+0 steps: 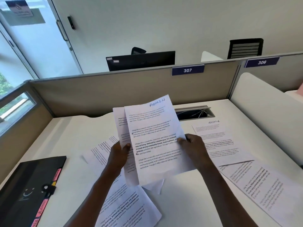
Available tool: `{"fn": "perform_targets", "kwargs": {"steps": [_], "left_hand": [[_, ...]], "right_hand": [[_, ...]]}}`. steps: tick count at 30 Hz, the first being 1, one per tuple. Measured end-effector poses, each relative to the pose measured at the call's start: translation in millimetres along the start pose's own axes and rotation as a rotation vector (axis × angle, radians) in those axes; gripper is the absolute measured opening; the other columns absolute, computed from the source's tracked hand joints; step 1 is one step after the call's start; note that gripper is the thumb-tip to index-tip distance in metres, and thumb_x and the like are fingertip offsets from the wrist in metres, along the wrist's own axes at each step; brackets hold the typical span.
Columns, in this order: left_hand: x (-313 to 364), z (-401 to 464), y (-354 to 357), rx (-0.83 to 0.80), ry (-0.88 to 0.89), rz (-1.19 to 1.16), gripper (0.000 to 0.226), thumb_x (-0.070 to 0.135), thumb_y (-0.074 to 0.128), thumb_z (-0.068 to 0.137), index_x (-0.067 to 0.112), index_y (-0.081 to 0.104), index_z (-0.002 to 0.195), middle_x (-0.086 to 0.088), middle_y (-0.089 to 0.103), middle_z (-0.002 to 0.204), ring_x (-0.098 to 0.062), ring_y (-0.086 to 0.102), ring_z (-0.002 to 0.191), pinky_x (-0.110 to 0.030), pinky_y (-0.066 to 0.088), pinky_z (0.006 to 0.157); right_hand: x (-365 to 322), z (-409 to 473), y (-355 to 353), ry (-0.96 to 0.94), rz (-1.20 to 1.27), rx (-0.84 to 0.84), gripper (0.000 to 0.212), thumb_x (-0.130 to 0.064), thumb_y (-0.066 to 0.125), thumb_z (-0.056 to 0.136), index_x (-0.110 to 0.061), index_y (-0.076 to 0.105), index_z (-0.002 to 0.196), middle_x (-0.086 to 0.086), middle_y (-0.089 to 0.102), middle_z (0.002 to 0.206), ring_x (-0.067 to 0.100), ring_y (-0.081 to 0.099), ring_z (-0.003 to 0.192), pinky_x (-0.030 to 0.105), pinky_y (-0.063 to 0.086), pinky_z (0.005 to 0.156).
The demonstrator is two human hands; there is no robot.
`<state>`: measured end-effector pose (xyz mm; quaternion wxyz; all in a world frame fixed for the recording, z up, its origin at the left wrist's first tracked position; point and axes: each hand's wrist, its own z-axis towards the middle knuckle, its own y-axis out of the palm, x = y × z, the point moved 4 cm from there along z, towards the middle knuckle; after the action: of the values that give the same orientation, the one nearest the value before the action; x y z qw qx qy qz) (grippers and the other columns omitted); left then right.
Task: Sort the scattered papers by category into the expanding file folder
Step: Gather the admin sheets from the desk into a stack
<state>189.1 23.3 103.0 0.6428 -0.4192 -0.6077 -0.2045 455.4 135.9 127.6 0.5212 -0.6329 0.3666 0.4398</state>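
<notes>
I hold up a printed sheet headed "ADMIN" in handwriting, with another sheet behind it on the left. My left hand pinches the sheets at their left edge. My right hand pinches the front sheet at its right edge. Both are raised above the white desk. A black expanding file folder with pink and yellow tabs lies closed at the desk's near left. More printed papers lie scattered: one headed "SPORTS" at the right, one at the near right, several below my hands.
Beige cubicle partitions labelled 307 and 306 close off the desk's far side. A cable slot opens in the desk behind the held sheets. A white divider stands at the right. A monitor and chair show beyond the partition.
</notes>
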Motion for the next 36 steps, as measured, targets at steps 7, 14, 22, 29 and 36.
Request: {"fn": "perform_targets", "kwargs": {"steps": [7, 14, 22, 29, 36], "left_hand": [[4, -10, 4, -0.122, -0.041, -0.134, 0.016, 0.012, 0.057, 0.098, 0.010, 0.071, 0.104, -0.004, 0.078, 0.095, -0.024, 0.075, 0.087, -0.044, 0.059, 0.079], [9, -15, 7, -0.188, -0.038, -0.110, 0.017, 0.015, 0.058, 0.098, 0.007, 0.072, 0.101, -0.007, 0.078, 0.094, -0.026, 0.075, 0.087, -0.052, 0.058, 0.086], [5, -31, 27, -0.190, -0.122, -0.183, 0.066, 0.063, 0.023, 0.096, 0.020, 0.072, 0.103, -0.006, 0.077, 0.083, -0.026, 0.075, 0.078, -0.033, 0.056, 0.060], [17, -26, 56, -0.031, 0.191, 0.036, 0.028, 0.034, 0.062, 0.094, 0.013, 0.063, 0.111, 0.004, 0.072, 0.101, -0.016, 0.069, 0.089, -0.028, 0.058, 0.072], [28, -28, 89, 0.016, 0.281, 0.023, 0.031, 0.035, 0.064, 0.090, 0.014, 0.062, 0.112, 0.005, 0.069, 0.101, -0.010, 0.065, 0.088, -0.021, 0.052, 0.067]], "right_hand": [[17, -8, 11, 0.028, -0.023, 0.019, 0.017, -0.022, 0.067, 0.085, -0.007, 0.067, 0.077, 0.006, 0.069, 0.074, 0.019, 0.055, 0.066, 0.030, 0.041, 0.062], [16, -9, 13, 0.022, 0.017, 0.005, 0.013, -0.023, 0.068, 0.086, -0.011, 0.068, 0.086, 0.000, 0.071, 0.083, 0.020, 0.064, 0.075, 0.028, 0.044, 0.062], [33, -12, 24, 0.091, 0.120, -0.086, 0.022, -0.018, 0.075, 0.078, -0.011, 0.066, 0.097, 0.001, 0.073, 0.092, 0.022, 0.069, 0.084, 0.031, 0.055, 0.068], [27, -16, 6, -0.122, 0.084, 0.167, 0.018, -0.010, 0.073, 0.082, -0.010, 0.065, 0.099, -0.001, 0.068, 0.089, 0.015, 0.062, 0.081, 0.010, 0.042, 0.058], [40, -8, -13, -0.173, 0.232, 0.236, 0.031, -0.017, 0.073, 0.084, -0.009, 0.061, 0.111, 0.002, 0.067, 0.100, 0.016, 0.061, 0.090, 0.020, 0.047, 0.072]]}}
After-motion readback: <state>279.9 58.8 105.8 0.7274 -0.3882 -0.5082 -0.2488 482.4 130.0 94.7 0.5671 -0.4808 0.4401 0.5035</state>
